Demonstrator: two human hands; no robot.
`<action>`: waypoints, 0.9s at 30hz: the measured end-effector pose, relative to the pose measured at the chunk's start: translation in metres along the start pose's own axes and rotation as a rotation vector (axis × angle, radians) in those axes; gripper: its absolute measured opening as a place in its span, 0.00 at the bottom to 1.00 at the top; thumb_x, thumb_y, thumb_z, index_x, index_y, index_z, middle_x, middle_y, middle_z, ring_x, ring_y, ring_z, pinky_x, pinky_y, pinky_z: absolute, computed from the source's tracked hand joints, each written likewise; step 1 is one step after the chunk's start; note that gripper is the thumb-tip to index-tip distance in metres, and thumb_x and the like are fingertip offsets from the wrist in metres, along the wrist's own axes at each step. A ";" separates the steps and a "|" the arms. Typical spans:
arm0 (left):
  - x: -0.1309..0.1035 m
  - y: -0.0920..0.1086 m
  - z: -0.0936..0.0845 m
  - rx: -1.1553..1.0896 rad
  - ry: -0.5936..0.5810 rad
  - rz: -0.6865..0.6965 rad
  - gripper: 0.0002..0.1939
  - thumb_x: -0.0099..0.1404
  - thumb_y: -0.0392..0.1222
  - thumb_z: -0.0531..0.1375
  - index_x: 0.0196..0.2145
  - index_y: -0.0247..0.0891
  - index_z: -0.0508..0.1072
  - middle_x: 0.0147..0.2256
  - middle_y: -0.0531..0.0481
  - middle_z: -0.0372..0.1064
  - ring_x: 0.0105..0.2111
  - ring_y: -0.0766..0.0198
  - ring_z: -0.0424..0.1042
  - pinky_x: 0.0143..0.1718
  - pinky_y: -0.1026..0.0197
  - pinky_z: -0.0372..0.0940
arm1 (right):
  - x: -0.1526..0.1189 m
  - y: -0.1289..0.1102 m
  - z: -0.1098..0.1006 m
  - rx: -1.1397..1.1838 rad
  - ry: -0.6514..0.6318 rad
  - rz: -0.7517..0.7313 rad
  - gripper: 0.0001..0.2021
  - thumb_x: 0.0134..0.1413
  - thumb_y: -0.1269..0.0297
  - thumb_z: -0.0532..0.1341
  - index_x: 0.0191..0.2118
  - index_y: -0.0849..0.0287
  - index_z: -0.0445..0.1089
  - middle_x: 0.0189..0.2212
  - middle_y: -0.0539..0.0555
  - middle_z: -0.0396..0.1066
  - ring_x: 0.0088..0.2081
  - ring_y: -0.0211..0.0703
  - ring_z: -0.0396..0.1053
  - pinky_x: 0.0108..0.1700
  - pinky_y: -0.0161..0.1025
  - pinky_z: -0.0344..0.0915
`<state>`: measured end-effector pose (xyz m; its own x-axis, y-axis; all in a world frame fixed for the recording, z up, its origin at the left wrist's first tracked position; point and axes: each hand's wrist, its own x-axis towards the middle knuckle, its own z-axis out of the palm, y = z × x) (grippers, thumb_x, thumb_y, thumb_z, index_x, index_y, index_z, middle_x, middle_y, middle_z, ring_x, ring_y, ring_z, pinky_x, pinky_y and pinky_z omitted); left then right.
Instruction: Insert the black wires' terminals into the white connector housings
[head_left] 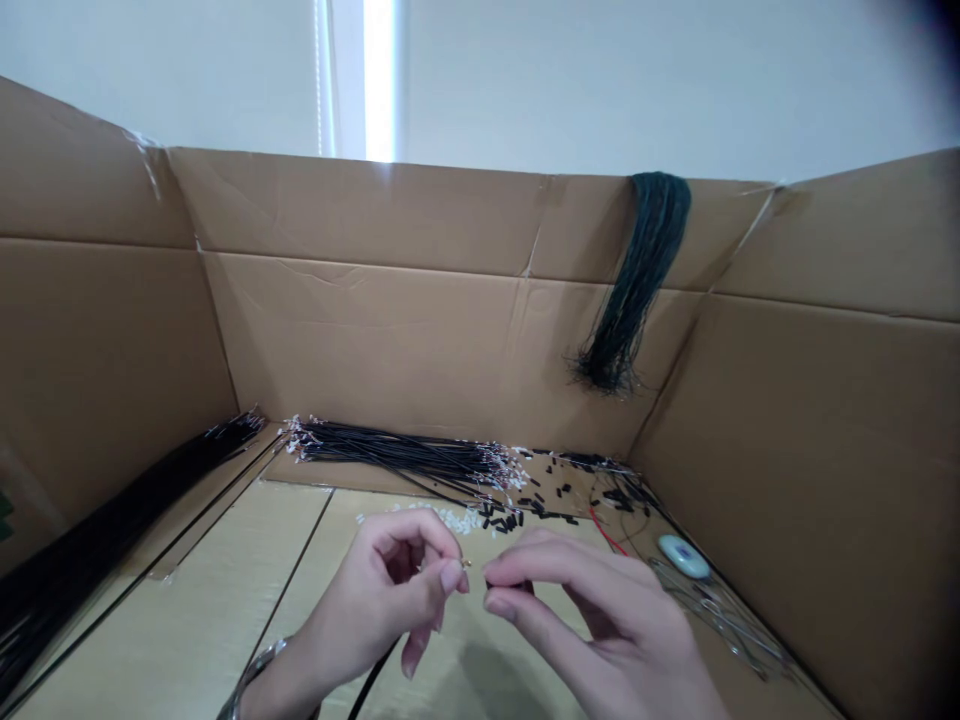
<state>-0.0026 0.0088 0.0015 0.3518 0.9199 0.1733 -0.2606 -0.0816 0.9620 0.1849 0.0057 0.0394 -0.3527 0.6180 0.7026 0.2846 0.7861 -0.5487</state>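
In the middle foreground, my left hand point(397, 590) pinches the end of a black cable point(370, 688) between thumb and index finger. A tiny gold-coloured tip point(466, 563) pokes out past the thumb. Facing it a short gap away, my right hand point(600, 610) is closed on a small dark piece point(519, 587), mostly hidden by the fingertips; it resembles the short black tubes point(504, 522) scattered just beyond. Small white pieces point(459, 518) lie in a heap behind my left hand.
Cardboard walls point(390, 340) enclose the surface. A bundle of black cables point(405, 452) lies along the back, another bundle point(127, 520) at left. Dark green strands point(645, 270) hang over the back wall. At right are a white oval object point(684, 557), thin metal rods point(724, 620) and a red wire point(609, 533).
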 end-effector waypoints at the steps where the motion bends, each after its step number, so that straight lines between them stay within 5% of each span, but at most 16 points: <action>1: -0.001 -0.001 0.001 0.032 0.008 0.007 0.18 0.60 0.54 0.65 0.27 0.37 0.68 0.15 0.58 0.59 0.10 0.75 0.56 0.10 0.74 0.49 | 0.001 -0.001 0.000 0.015 0.008 -0.011 0.03 0.58 0.67 0.64 0.33 0.52 0.75 0.27 0.48 0.77 0.28 0.39 0.76 0.29 0.30 0.73; 9: -0.009 0.002 0.007 0.226 0.104 0.089 0.18 0.61 0.55 0.64 0.26 0.36 0.71 0.19 0.55 0.58 0.12 0.74 0.58 0.11 0.72 0.52 | 0.001 -0.005 0.002 -0.013 0.043 0.034 0.06 0.54 0.71 0.65 0.36 0.52 0.76 0.28 0.47 0.79 0.28 0.38 0.77 0.30 0.27 0.74; 27: -0.012 0.009 0.010 0.181 0.003 0.022 0.14 0.63 0.49 0.63 0.27 0.35 0.69 0.20 0.57 0.58 0.15 0.76 0.56 0.14 0.73 0.55 | -0.001 -0.006 0.005 0.087 0.036 -0.031 0.08 0.54 0.75 0.65 0.36 0.53 0.75 0.29 0.45 0.78 0.32 0.35 0.77 0.34 0.25 0.72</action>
<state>-0.0006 -0.0064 0.0105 0.3453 0.9182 0.1941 -0.1015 -0.1691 0.9804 0.1792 0.0004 0.0397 -0.3276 0.5939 0.7348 0.1947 0.8035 -0.5625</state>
